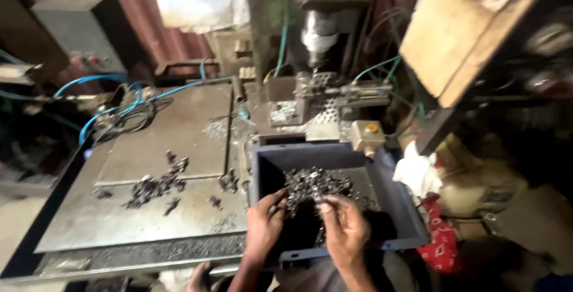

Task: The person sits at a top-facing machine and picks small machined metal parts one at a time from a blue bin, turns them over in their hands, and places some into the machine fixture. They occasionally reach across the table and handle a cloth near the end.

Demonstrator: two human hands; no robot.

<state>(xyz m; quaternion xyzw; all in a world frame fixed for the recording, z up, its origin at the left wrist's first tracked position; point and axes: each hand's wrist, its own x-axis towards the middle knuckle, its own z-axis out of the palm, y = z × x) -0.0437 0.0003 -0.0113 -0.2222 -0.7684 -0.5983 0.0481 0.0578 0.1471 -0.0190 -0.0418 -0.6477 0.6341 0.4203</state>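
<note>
Both your hands dig into the dark plastic bin (401, 208): left hand (264, 223) curled loosely, right hand (345, 227) pinching small metal parts (310, 186) heaped just beyond your fingertips, handy to the drill press (319, 35).

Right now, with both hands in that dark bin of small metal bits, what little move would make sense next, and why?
Probably lift a few pieces out toward the metal table. Both the left hand and right hand are in the dark bin, fingering the heap of small metal parts; similar parts already lie on the table.
</note>
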